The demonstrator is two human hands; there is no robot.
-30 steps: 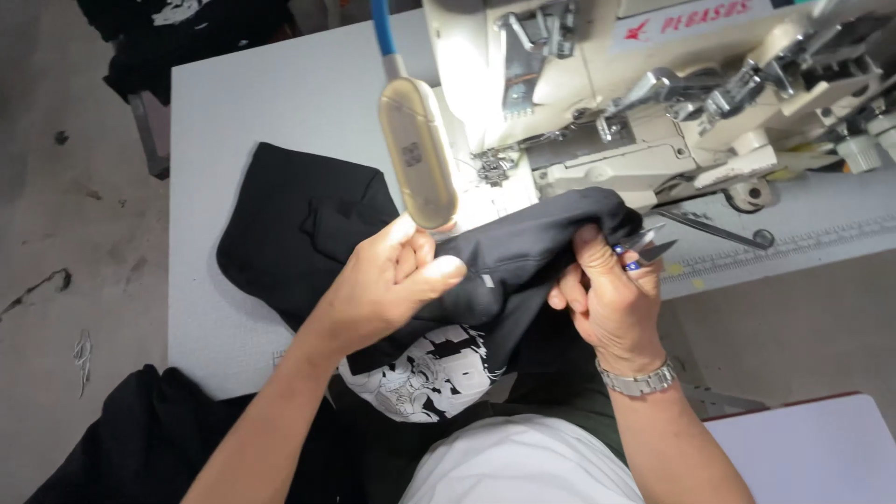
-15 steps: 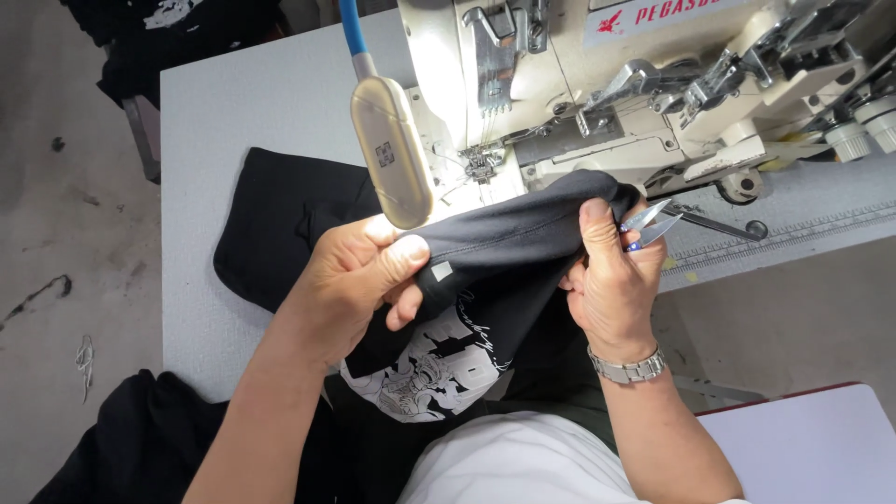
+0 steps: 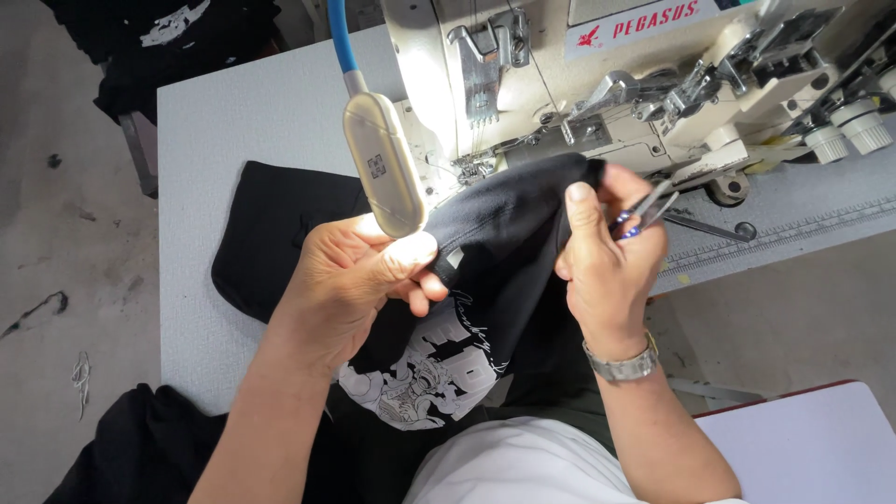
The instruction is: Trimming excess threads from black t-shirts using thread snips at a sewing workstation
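The black garment [image 3: 504,233] has been drawn up toward the sewing machine [image 3: 597,84] at upper centre; it is pinched closed by the left hand [image 3: 359,280]; garment edge and small snips [image 3: 644,210] are gripped by the right hand [image 3: 607,261].

Both bare forearms reach forward from the bottom of the view, elbows low and wide apart. The left hand [image 3: 359,280] lies palm-down, fingers curled inward and thumb pressed against them in a pinch. The right hand [image 3: 607,252] stands more upright (a metal watch band circles its wrist), thumb raised straight, the other fingers folded tight. The two hands sit near each other, not touching.
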